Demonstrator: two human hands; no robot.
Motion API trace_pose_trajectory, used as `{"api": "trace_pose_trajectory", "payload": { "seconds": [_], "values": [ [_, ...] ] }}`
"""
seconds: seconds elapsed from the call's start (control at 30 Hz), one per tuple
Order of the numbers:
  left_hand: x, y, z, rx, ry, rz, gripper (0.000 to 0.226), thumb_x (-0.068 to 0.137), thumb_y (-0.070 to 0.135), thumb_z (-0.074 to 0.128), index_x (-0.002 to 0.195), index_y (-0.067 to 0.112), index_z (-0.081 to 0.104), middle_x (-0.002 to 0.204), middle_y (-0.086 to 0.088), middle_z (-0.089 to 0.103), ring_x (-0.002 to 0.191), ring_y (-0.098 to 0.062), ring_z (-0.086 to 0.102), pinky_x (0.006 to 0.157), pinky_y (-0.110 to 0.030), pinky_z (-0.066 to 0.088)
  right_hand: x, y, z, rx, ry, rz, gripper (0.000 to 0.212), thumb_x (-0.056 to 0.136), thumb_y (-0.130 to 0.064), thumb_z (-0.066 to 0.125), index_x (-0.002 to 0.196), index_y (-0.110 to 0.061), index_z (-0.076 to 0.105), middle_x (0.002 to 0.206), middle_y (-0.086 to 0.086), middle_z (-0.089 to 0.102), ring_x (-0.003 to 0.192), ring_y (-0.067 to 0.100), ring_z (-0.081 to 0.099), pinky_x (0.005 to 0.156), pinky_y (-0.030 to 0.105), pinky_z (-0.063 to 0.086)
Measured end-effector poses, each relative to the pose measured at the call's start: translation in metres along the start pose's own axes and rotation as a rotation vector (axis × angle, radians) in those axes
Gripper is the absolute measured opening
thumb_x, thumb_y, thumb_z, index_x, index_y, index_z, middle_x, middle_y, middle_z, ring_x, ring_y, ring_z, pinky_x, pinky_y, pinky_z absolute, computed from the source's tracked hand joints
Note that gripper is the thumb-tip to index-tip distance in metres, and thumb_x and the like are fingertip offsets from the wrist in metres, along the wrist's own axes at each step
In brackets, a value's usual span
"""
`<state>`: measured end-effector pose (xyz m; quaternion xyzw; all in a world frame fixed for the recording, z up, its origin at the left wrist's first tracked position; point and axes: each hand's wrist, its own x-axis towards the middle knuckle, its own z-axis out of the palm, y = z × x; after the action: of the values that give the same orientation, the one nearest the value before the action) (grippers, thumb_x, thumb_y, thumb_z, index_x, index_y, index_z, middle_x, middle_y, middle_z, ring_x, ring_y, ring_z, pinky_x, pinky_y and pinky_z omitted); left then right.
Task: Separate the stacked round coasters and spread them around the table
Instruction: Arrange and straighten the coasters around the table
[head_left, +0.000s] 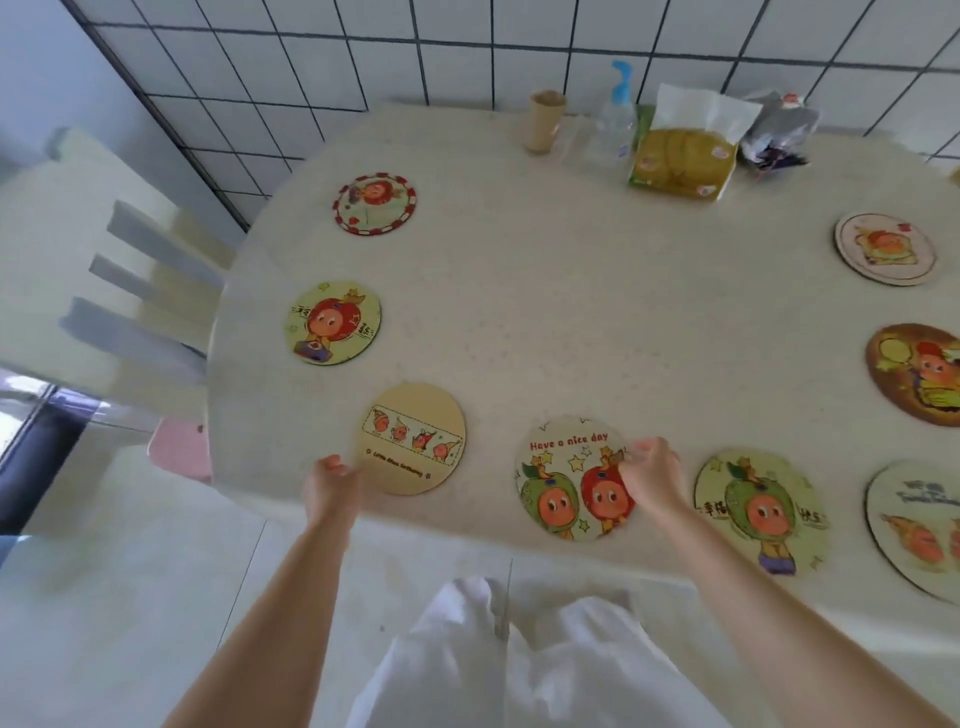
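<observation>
From the head camera, a pale speckled worktop (571, 291) carries round coasters laid out singly, none touching another. Along the left side lie a red-rimmed coaster (374, 203), a green coaster with a red fruit figure (332, 322) and a tan coaster with a row of small figures (413, 439). At the near edge sits the "Have a nice day" coaster (570, 479), and just beside it to the right a coaster with a green fruit figure (761, 512). Three more lie on the right side: a white one (885, 248), a brown one (917, 374), and one cut off by the frame edge (914, 530).

The left hand (330, 488) is at the tan coaster's near-left rim, fingers loosely curled; whether its grip has the rim or only touches it, I cannot tell. The right hand (652, 475) lies over the right edge of the "Have a nice day" coaster, fingers bent down onto it; a pinch cannot be made out.

At the far edge stand a paper cup (543, 122), a pump bottle (618, 111), a pack of tissues (685, 150) and a crumpled wrapper (779, 130). A chair (130, 291) is at the left.
</observation>
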<state>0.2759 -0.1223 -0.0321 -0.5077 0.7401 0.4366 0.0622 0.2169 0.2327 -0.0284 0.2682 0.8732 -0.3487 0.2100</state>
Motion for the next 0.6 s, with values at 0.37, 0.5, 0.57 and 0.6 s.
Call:
{"api": "trace_pose_trajectory", "payload": {
  "seconds": [0.37, 0.5, 0.57, 0.6],
  "values": [
    [0.009, 0.012, 0.007, -0.182, -0.134, -0.029, 0.012, 0.081, 0.003, 0.058, 0.084, 0.010, 0.067, 0.074, -0.008, 0.066, 0.068, -0.027, 0.059, 0.062, -0.031, 0.051, -0.024, 0.015, -0.001, 0.228, -0.068, 0.157, 0.019, 0.093, -0.006, 0.044, 0.106, -0.020, 0.049, 0.083, 0.007, 0.060, 0.078, 0.037, 0.066, 0.073, 0.061, 0.059],
    [0.007, 0.004, 0.008, -0.193, -0.116, -0.027, 0.013, 0.084, 0.002, 0.057, 0.090, 0.011, 0.063, 0.089, -0.013, 0.066, 0.083, -0.031, 0.062, 0.083, -0.049, 0.057, -0.031, 0.020, 0.002, 0.398, -0.114, 0.224, 0.026, 0.096, -0.002, 0.042, 0.111, -0.022, 0.050, 0.093, 0.013, 0.063, 0.087, 0.038, 0.067, 0.070, 0.050, 0.060],
    [0.004, -0.001, 0.006, -0.253, -0.137, -0.054, 0.012, 0.085, -0.001, 0.057, 0.091, 0.009, 0.062, 0.093, -0.015, 0.066, 0.086, -0.032, 0.064, 0.078, -0.045, 0.059, -0.034, 0.019, 0.004, 0.518, -0.128, 0.268, 0.029, 0.097, 0.001, 0.040, 0.112, -0.021, 0.050, 0.098, 0.016, 0.063, 0.084, 0.036, 0.064, 0.064, 0.043, 0.054],
    [0.002, -0.003, 0.006, -0.301, -0.146, -0.076, 0.013, 0.086, -0.003, 0.058, 0.094, 0.007, 0.061, 0.095, -0.016, 0.066, 0.086, -0.032, 0.065, 0.073, -0.041, 0.059, -0.034, 0.017, 0.006, 0.556, -0.125, 0.276, 0.030, 0.097, 0.002, 0.040, 0.113, -0.021, 0.050, 0.097, 0.016, 0.062, 0.080, 0.034, 0.062, 0.062, 0.042, 0.053]
  ]
}}
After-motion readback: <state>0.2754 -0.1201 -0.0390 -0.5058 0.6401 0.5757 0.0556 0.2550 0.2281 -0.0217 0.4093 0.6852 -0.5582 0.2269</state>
